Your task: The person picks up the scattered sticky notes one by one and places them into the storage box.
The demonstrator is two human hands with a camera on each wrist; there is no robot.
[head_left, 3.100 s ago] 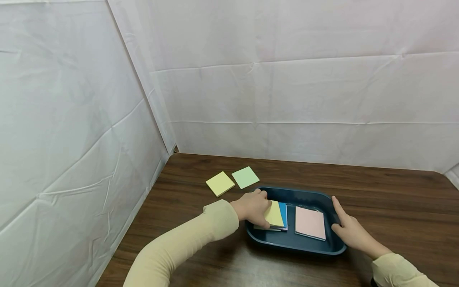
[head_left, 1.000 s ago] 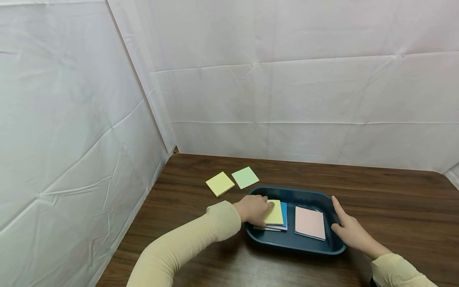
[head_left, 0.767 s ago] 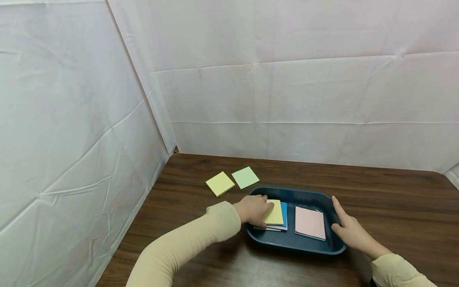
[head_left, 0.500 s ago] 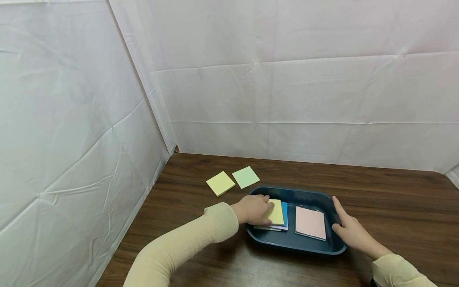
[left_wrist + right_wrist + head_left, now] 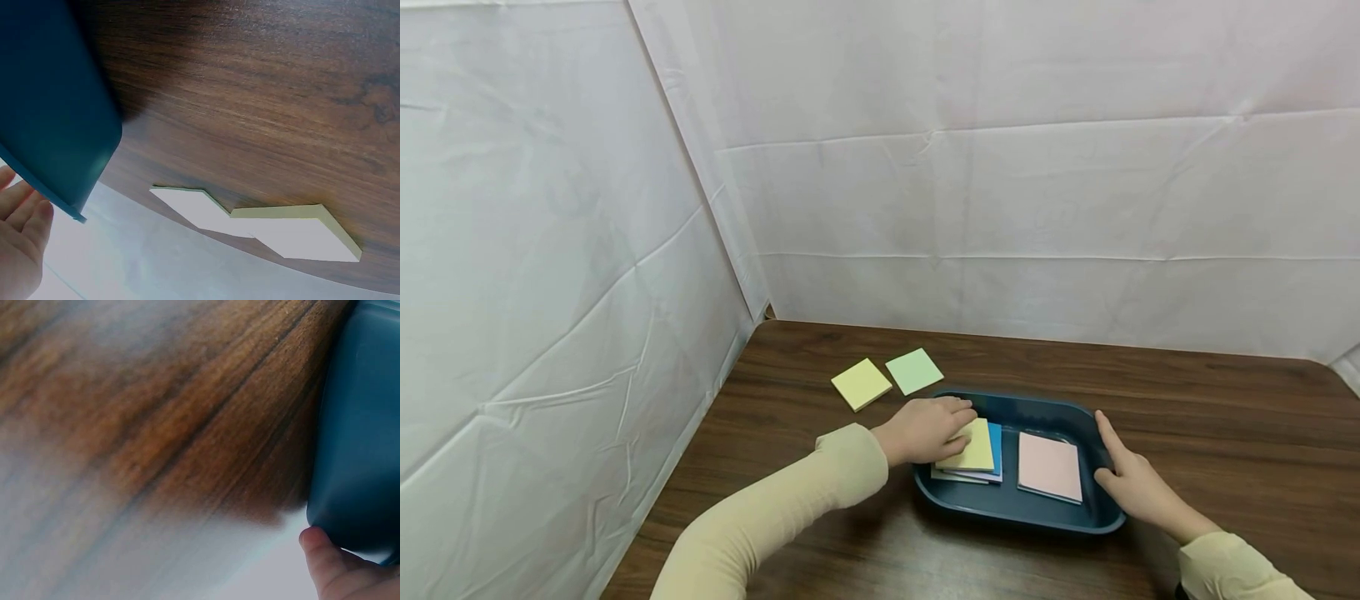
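Head view: at the lower centre of the frame a dark blue rectangular plastic tray (image 5: 1078, 521) sits on the dark wood-grain surface (image 5: 1217, 417). The left hand (image 5: 925, 429) reaches over the tray's left rim, its fingers curled round the edge of a pale yellow square pad of sticky notes (image 5: 972, 446), pinching it; that is the grip on that side. The pad lies tilted on top of a small stack in the left half of the tray, with a blue pad (image 5: 995, 450) showing beneath it. A pink pad (image 5: 1049, 467) lies flat in the tray's right half, just beside the stack. The right hand (image 5: 1138, 483) rests against the tray's right rim with fingers nearly straight, closed round nothing. Up and left of the tray, on the surface, a yellow pad (image 5: 861, 384) and a light green pad (image 5: 913, 371) lie just beside each other. White cloth walls (image 5: 1000, 167) fill the upper frame.
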